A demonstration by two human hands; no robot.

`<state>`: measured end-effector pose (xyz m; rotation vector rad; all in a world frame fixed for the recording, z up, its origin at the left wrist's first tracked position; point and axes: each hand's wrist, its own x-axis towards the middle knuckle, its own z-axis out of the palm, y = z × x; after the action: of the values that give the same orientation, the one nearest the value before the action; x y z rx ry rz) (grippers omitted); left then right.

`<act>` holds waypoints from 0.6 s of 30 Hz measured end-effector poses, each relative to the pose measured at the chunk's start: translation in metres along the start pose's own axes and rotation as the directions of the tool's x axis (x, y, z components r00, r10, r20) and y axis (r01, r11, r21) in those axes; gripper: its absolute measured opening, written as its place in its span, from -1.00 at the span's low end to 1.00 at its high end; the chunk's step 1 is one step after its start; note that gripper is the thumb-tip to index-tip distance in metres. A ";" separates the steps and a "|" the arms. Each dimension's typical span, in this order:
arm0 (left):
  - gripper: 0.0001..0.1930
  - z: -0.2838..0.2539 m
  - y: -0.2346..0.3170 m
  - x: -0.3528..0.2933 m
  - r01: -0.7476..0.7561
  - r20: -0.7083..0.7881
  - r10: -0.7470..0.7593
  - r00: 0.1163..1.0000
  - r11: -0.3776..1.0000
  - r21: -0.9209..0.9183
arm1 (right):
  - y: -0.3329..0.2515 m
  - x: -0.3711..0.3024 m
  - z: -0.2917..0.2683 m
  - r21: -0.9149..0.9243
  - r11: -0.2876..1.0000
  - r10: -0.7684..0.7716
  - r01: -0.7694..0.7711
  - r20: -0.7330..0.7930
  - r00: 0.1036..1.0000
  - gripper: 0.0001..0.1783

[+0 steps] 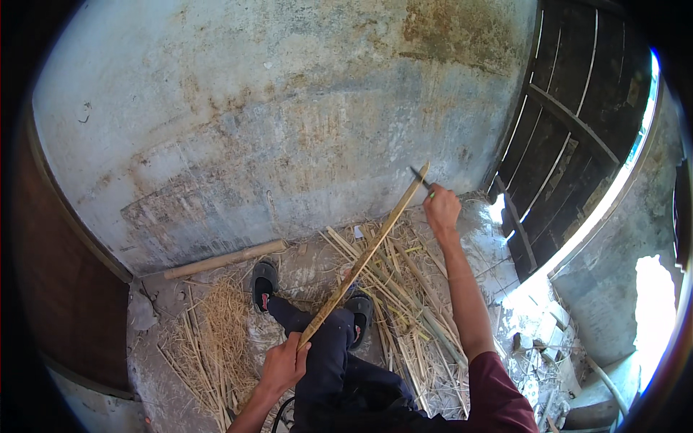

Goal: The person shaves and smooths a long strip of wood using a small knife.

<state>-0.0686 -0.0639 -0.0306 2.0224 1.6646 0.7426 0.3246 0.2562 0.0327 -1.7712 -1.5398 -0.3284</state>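
A long bamboo strip [361, 262] slants up and away to the right over my dark-trousered leg. My left hand [282, 366] is closed round its near end. Close to its far tip, my right hand [442, 210] grips a knife [420, 177], whose dark, pointed blade crosses the strip near that tip. Most of the knife's handle is hidden in my fingers; a bit of green shows there. Whether the blade touches the strip, I cannot tell.
Several split bamboo strips [422, 307] lie in a heap on the right. Pale shavings [229, 325] cover floor at the left. A bamboo pole [227, 260] rests along the stained wall [289, 144]. A dark plank door [570, 123] stands right, near rubble [552, 339]. My dark shoes [264, 283] are between the piles.
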 end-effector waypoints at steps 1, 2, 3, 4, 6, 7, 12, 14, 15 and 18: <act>-0.81 -0.002 -0.001 -0.004 0.017 0.004 -0.017 1.000 1.000 0.005 | 0.015 0.008 0.004 -0.032 0.998 0.058 -0.059 -0.020 0.998 -0.78; -0.82 -0.004 -0.002 -0.007 0.028 -0.005 -0.028 1.000 1.000 0.010 | 0.036 0.015 0.011 -0.032 0.998 0.059 -0.060 -0.019 0.998 -0.78; -0.82 -0.007 -0.003 -0.011 0.036 0.008 -0.036 0.999 0.999 0.011 | 0.061 0.021 0.021 -0.065 0.987 0.151 -0.150 0.007 0.989 -0.76; -0.82 -0.011 -0.004 -0.014 0.068 0.004 -0.068 0.998 0.998 -0.005 | 0.091 0.027 0.034 -0.089 0.969 0.231 -0.229 0.014 0.973 -0.74; -0.82 -0.018 -0.007 -0.019 0.101 -0.001 -0.101 0.995 0.995 -0.024 | 0.163 0.015 0.068 -0.192 0.933 0.333 -0.304 0.149 0.931 -0.67; -0.81 -0.022 -0.010 -0.019 0.150 0.010 -0.150 0.989 0.987 -0.050 | 0.202 0.000 0.086 -0.259 0.949 0.262 -0.180 0.330 0.907 -0.67; -0.74 -0.024 -0.035 -0.012 0.254 0.028 -0.254 0.967 0.945 -0.206 | 0.352 -0.227 0.152 0.039 0.942 0.195 -0.334 0.745 0.637 -0.85; -0.70 -0.022 -0.043 -0.008 0.301 0.113 -0.279 0.954 0.873 -0.383 | 0.370 -0.337 0.151 -0.152 0.988 0.144 -0.035 0.801 0.582 -0.83; -0.70 -0.023 -0.046 -0.010 0.238 0.081 -0.225 0.971 0.874 -0.423 | 0.368 -0.388 0.148 -0.337 0.939 0.341 -0.069 0.881 0.327 -0.77; -0.68 -0.028 -0.044 -0.008 0.408 0.335 -0.233 0.913 0.517 -0.752 | 0.345 -0.505 0.129 -0.469 0.878 0.475 0.099 0.823 -0.313 -0.75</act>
<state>-0.1211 -0.0635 -0.0372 1.0344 1.1754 0.9086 0.4875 -0.0265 -0.5004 -2.7617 -2.0749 1.8138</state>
